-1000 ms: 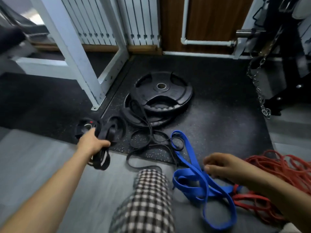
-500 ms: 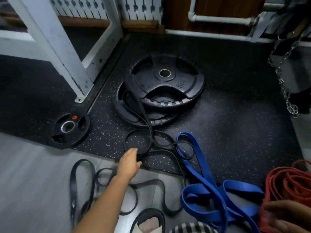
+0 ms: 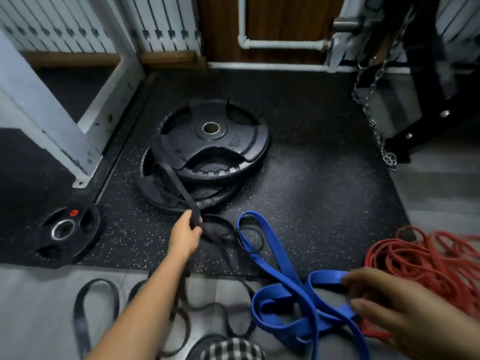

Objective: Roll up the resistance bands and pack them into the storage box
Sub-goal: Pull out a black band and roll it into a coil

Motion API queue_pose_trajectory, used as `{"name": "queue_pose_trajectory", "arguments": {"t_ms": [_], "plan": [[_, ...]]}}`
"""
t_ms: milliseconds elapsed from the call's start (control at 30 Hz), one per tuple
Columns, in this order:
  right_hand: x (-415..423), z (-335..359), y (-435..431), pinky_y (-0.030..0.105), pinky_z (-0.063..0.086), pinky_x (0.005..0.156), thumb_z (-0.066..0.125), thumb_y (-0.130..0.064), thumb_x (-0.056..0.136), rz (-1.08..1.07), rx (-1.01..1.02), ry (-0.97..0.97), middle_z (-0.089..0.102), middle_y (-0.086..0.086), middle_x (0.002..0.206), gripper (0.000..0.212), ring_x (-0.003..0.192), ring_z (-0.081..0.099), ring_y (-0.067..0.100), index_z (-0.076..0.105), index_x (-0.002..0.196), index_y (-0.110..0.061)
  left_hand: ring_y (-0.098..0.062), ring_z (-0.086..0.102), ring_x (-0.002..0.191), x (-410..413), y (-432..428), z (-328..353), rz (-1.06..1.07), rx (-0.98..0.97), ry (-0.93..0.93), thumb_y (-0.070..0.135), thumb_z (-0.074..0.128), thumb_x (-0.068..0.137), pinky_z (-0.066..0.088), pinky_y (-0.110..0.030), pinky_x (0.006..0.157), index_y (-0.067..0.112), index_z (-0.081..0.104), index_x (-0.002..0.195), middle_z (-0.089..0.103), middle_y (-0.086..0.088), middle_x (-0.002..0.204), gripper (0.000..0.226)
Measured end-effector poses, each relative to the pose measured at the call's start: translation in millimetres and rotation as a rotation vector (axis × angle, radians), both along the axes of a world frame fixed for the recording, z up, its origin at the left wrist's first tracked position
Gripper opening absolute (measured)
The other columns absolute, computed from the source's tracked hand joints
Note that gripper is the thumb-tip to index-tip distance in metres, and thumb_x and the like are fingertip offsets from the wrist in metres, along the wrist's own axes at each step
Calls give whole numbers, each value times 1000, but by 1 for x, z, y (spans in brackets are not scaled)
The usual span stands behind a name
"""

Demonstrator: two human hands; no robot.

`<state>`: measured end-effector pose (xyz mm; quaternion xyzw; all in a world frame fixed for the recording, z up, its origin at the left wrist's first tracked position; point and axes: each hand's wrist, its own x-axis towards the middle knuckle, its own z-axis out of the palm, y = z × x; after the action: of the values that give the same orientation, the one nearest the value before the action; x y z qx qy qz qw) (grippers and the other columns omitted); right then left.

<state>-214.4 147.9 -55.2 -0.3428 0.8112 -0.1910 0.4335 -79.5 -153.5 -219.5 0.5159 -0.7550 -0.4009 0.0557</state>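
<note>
Gripping a black resistance band (image 3: 176,183) just in front of two stacked weight plates (image 3: 220,152), the left hand (image 3: 185,236) has its grip curled tight around the strap. The strap runs straight up across the plates until its far end is lost against their black rubber. The right hand (image 3: 384,305), blurred near the lower right edge, has its fingers on a loop of the blue resistance band (image 3: 275,245), which sprawls over mat and grey floor (image 3: 33,307). Whether that grip pinches the loop or only touches it cannot be told. A tangle of red bands (image 3: 426,261) lies just beside, cut off by the frame. More black bands (image 3: 78,320) lie partly hidden under the left forearm.
</note>
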Motion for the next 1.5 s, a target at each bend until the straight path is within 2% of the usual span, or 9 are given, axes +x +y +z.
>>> {"name": "queue_pose_trajectory", "arguments": {"t_ms": [67,200,300,533,667,867,1067,1233,1500], "plan": [[2,7,-5,10,46,79,68,-42,76,29,-43,74,66,-13,90,21,91,57,-8,51,86,-49,-27,54,88,-4,0,48,-52,-51,72,-2,51,83,32,-28,69,9,46,87,55,-8,87,14],[8,19,-7,14,45,85,61,-28,86,43,-108,147,60,-12,97,25,92,59,1,52,108,-37,-18,47,83,-5,18,143,-182,-159,225,-1,51,86,29,-25,63,6,46,93,50,-2,85,11],[15,37,-5,9,42,77,66,-29,83,-7,-234,116,52,-5,113,51,93,52,3,44,128,-22,-18,48,82,-4,52,212,-343,-245,303,2,54,86,37,-28,68,7,49,94,51,2,81,11],[35,83,1,29,28,112,81,-27,66,-134,-673,30,23,-2,149,105,136,26,10,13,146,-23,-28,60,95,-7,170,336,-575,-131,472,16,60,83,50,-49,87,19,54,91,61,-10,95,11],[43,97,7,-8,28,83,82,-18,65,-225,-838,-36,36,-7,134,96,120,35,1,22,140,-24,-16,58,91,-16,227,377,-581,17,621,5,51,90,51,-29,83,17,50,99,56,-4,96,15],[25,109,26,2,38,80,82,-19,64,-522,-1073,61,48,6,124,69,110,49,13,35,112,-30,-20,57,92,-29,261,411,-430,162,745,1,50,89,50,-49,92,18,51,91,55,-3,91,17],[7,107,41,2,36,79,84,-20,62,-522,-1019,233,35,-5,117,71,101,45,-5,38,116,-27,-17,52,79,-41,284,415,-512,171,739,-10,51,84,51,-31,74,13,48,87,50,-4,81,23],[0,106,46,18,46,82,75,-6,72,-335,-917,-168,61,-5,90,34,87,60,10,58,101,-8,-3,57,64,-46,295,433,-596,231,841,-13,46,83,50,-19,64,13,50,86,52,0,78,26],[-3,101,50,21,45,63,67,-2,77,-334,-665,-123,59,-2,62,23,56,54,7,55,68,-19,-13,60,88,-46,220,447,-2,101,999,3,46,90,57,-28,76,15,51,92,57,-2,93,14]]}}
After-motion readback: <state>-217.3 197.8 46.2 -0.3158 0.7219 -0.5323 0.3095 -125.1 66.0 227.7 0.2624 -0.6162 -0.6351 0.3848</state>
